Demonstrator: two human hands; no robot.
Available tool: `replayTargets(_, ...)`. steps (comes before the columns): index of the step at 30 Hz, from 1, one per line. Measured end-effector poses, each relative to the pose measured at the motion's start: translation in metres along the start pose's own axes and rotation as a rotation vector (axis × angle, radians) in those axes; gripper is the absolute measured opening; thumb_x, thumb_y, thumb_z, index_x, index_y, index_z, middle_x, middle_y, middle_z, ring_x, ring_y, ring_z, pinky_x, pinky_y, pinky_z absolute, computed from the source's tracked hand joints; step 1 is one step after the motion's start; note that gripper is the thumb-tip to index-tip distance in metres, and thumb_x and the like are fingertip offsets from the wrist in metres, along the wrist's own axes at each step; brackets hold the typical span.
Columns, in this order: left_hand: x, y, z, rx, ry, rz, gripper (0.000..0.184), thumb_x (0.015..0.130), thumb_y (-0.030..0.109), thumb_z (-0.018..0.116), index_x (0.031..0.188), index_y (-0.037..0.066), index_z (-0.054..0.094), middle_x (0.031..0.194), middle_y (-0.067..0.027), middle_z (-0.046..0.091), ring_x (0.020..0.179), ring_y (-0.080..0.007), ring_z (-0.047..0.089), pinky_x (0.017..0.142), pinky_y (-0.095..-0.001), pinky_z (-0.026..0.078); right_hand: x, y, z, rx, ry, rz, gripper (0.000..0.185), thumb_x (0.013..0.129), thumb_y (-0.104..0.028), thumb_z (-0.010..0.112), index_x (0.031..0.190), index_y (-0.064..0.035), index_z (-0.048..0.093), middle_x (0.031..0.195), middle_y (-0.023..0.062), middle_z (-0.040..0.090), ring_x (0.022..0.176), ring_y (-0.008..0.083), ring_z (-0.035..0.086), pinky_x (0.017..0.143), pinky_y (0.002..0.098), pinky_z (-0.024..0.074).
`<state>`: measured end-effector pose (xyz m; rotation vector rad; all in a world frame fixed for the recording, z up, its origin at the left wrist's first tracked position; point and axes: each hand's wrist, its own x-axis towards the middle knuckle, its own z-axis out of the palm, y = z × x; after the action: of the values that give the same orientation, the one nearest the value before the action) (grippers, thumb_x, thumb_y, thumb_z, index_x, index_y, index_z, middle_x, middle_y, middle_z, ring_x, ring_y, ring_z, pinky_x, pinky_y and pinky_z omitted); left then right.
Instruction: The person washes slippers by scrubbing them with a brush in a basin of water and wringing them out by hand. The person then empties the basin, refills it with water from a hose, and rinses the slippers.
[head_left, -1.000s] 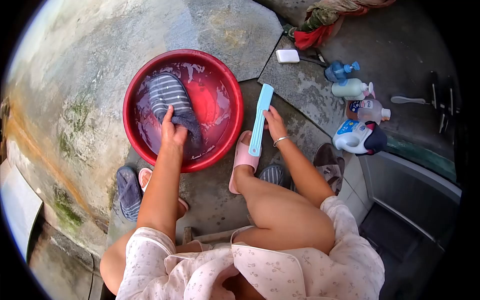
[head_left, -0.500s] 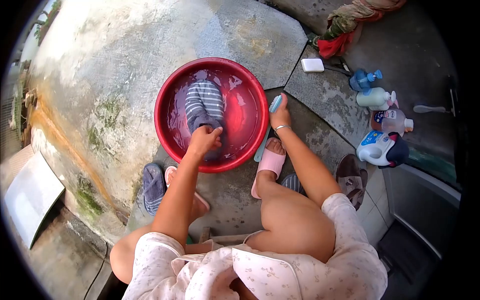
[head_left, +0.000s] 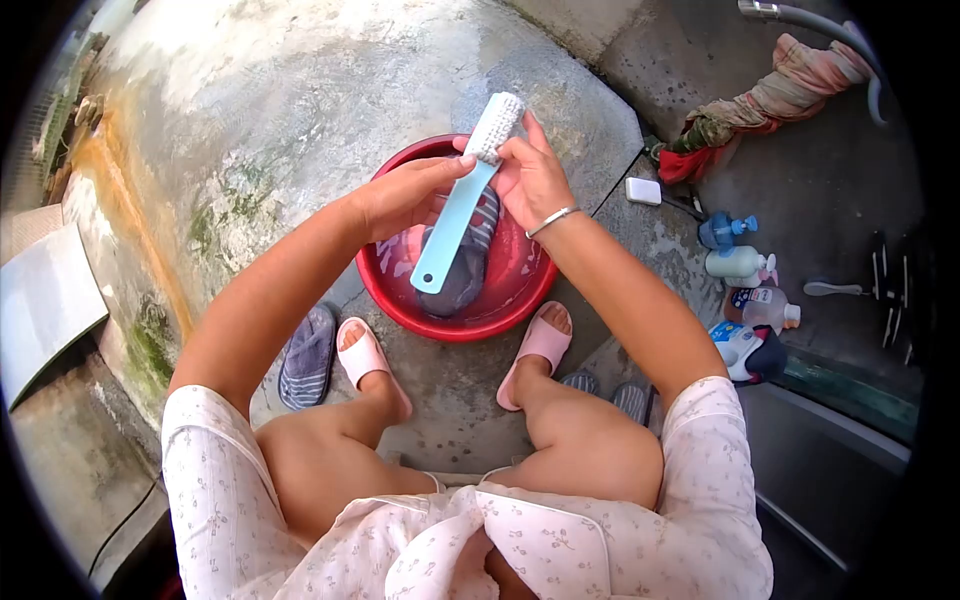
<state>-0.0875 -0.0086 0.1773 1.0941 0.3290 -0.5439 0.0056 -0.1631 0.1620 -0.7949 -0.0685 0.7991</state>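
A scrub brush (head_left: 458,222) with a light blue handle and white bristles is held up over a red basin (head_left: 385,290). The bristles face up toward me, and the holed handle end points down and left. My left hand (head_left: 405,195) holds the brush by its neck, thumb on the near side and fingers partly hidden behind it. From the other side my right hand (head_left: 535,180), with a bracelet at the wrist, grips it beside the bristles. In the basin's water lies a grey striped slipper (head_left: 462,275), partly covered by the brush.
Another grey slipper (head_left: 306,358) lies on the concrete left of my feet, and more slippers (head_left: 630,400) are at the right. A white soap bar (head_left: 643,191), several bottles (head_left: 740,263) and a twisted cloth (head_left: 740,110) are on the right. A grey hose (head_left: 820,20) curves at upper right.
The brush has come up from beside the basin to above it, now between both hands. My left hand has let go of the slipper in the water. The view has shifted somewhat.
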Motion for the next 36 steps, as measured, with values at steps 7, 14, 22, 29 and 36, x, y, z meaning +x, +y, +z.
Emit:
replayTargets(7, -0.038, -0.069, -0.062, -0.300, 0.299, 0.219, 0.028, 0.096, 0.017, 0.051, 0.122, 0.009, 0.040, 0.088, -0.0128, 0.064, 0.050, -0.0133, 0.055, 0.045, -0.0252, 0.047, 0.057, 0.093, 0.013, -0.873, -0.160, 0.043, 0.047, 0.092, -0.021, 0.056, 0.134, -0.0017, 0.046, 0.121, 0.0120, 0.058, 0.103, 0.0179, 0.058, 0.089, 0.0277, 0.0446)
replayTargets(14, -0.053, -0.135, -0.132, -0.479, 0.543, 0.212, 0.034, 0.095, 0.013, 0.051, 0.125, 0.012, 0.035, 0.090, -0.0063, 0.054, 0.065, -0.0126, 0.054, 0.049, -0.0270, 0.048, 0.073, 0.208, -0.083, -0.413, 0.454, 0.432, 0.037, 0.096, -0.023, 0.047, 0.129, -0.0060, 0.050, 0.130, 0.0119, 0.052, 0.118, 0.0227, 0.050, 0.101, 0.0404, 0.0391)
replayTargets(22, -0.044, -0.158, -0.188, -0.580, 0.584, 0.088, 0.030, 0.099, 0.029, 0.037, 0.120, 0.008, 0.040, 0.085, -0.0097, 0.058, 0.059, -0.0156, 0.051, 0.049, -0.0291, 0.047, 0.094, 0.227, -0.073, 0.131, 0.381, 0.443, 0.035, 0.094, -0.019, 0.048, 0.124, -0.0026, 0.054, 0.121, 0.0152, 0.058, 0.109, 0.0290, 0.058, 0.094, 0.0368, 0.0482)
replayTargets(29, -0.029, -0.139, -0.179, -0.609, 0.574, 0.159, 0.014, 0.098, 0.019, 0.042, 0.110, 0.012, 0.043, 0.074, -0.0035, 0.049, 0.054, -0.0117, 0.049, 0.043, -0.0263, 0.043, 0.088, 0.190, 0.054, -0.107, -0.154, 0.590, 0.043, 0.094, -0.017, 0.052, 0.128, 0.0077, 0.045, 0.128, 0.0190, 0.052, 0.122, 0.0294, 0.050, 0.101, 0.0376, 0.0436)
replayTargets(36, -0.036, -0.127, -0.157, -0.474, 0.607, 0.208, 0.038, 0.099, 0.014, 0.037, 0.136, 0.019, 0.028, 0.077, -0.0068, 0.054, 0.057, -0.0128, 0.050, 0.045, -0.0271, 0.043, 0.083, 0.188, 0.045, -0.959, -0.087, 0.219, 0.030, 0.088, -0.015, 0.061, 0.115, 0.0000, 0.063, 0.108, 0.0093, 0.066, 0.097, 0.0181, 0.064, 0.080, 0.0291, 0.0496)
